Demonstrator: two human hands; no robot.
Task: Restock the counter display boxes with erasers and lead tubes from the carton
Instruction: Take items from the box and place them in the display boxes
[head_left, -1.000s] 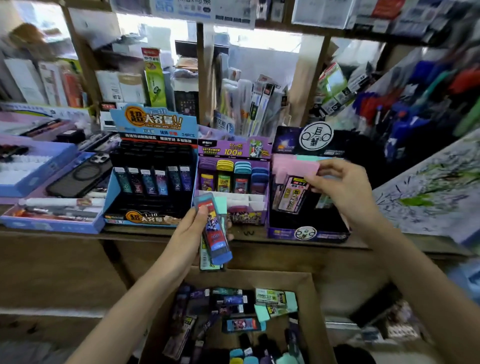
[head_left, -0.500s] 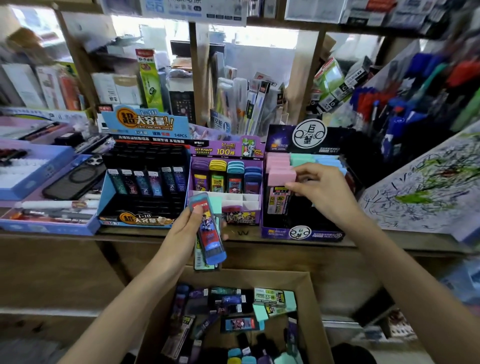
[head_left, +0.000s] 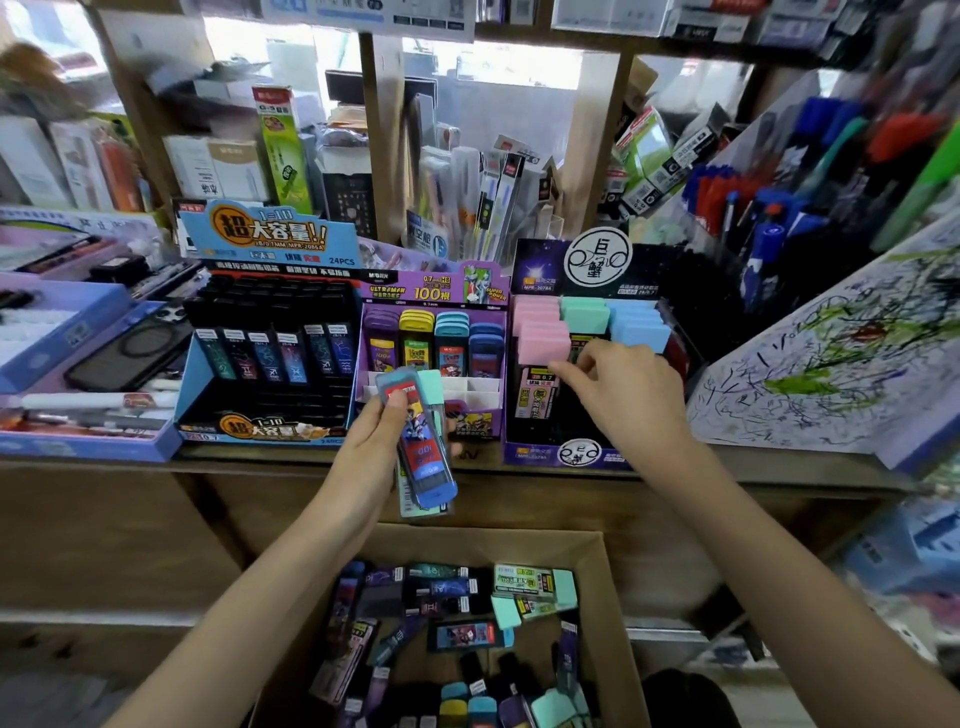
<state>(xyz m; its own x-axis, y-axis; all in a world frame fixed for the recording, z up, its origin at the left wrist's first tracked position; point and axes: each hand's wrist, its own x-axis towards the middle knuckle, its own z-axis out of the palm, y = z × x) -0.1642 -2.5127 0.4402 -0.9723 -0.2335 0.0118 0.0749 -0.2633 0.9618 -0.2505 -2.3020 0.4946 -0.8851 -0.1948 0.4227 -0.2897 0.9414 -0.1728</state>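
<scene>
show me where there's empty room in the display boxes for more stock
Free: the white front slots of the purple box, behind the tube in the left hand; the black front rows of the blue box; the dark front of the right box, beside the right hand. Crowded: all back rows, and the carton.

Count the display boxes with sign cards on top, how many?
3: blue box at left, purple box in the middle, dark box at right, by the right hand. More may be hidden.

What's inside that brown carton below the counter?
Loose dark lead tubes and mint erasers lie jumbled inside the carton; whatever lies beneath them is covered.
</scene>
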